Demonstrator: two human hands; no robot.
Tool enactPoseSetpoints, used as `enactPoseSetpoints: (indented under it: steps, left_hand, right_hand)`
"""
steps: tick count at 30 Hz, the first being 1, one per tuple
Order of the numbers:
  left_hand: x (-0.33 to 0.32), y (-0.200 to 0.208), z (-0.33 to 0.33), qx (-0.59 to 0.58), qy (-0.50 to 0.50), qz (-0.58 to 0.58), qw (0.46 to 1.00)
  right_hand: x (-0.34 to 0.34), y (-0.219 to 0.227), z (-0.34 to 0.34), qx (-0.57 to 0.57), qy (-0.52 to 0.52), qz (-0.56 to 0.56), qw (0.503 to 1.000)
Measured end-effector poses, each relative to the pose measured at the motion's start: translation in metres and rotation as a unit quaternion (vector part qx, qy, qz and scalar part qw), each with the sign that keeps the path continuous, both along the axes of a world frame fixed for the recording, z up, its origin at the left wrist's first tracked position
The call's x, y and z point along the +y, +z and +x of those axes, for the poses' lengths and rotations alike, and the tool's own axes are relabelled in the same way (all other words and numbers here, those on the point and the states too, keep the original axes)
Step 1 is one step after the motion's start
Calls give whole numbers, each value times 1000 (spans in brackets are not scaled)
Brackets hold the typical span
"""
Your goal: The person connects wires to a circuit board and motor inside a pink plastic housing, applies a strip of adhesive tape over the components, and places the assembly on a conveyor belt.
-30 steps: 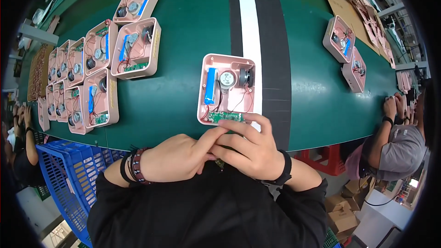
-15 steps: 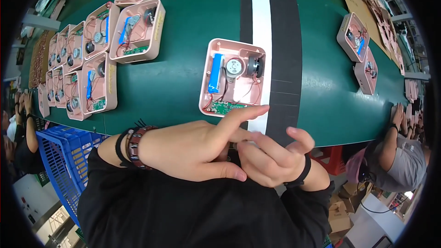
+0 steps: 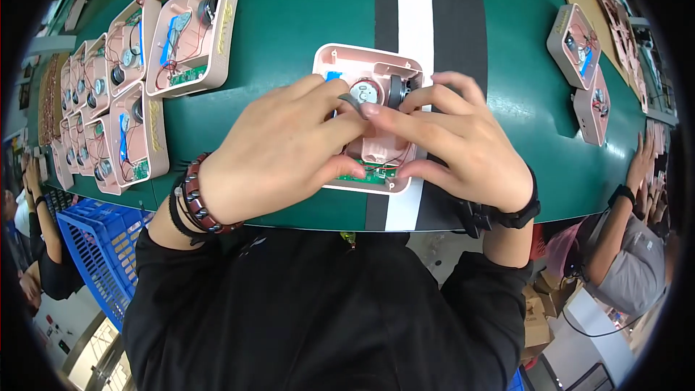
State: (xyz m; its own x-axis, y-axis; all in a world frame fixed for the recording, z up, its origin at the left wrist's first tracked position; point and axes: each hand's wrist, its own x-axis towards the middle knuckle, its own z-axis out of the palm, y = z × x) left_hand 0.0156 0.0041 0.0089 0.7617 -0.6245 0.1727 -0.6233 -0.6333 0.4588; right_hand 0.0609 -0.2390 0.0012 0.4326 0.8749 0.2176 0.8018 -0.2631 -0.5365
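A pink plastic housing (image 3: 365,53) lies open-side up in front of me, holding a round silver motor (image 3: 364,92), a black speaker (image 3: 397,92), red wires and a green circuit board (image 3: 355,176) along its near side. Only the tip of a blue battery (image 3: 333,75) shows beside my left hand (image 3: 279,148). That hand's fingers are bent together near the motor, by a small grey strip I cannot make out; its thumb is over the board. My right hand (image 3: 467,141) reaches in from the right, fingers apart, its index fingertip beside the motor and its thumb near the board.
Several similar pink housings (image 3: 192,36) with parts inside stand at the left, and two more (image 3: 575,47) at the right. A black-and-white strip (image 3: 414,14) runs across the green table (image 3: 304,0). Blue crate (image 3: 98,239) at lower left; people sit at both sides.
Both hands have moved from in front of the housing, where their fingers touched each other, forward into it. They have separated somewhat and now cover the battery and part of the board.
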Motion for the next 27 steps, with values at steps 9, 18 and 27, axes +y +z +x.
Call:
enactPoseSetpoints:
  steps: [9,18,27]
  left_hand:
    - [-9,-8,-2,56,62,-117,990]
    - [1,-13,-5,59,99,-109,987]
    - [-1,-14,-6,32,99,-91,990]
  right_hand:
    - [23,-13,-3,79,-48,86,992]
    - [23,-23,0,59,-53,59,995]
    - [24,-17,-18,102,-195,152,963]
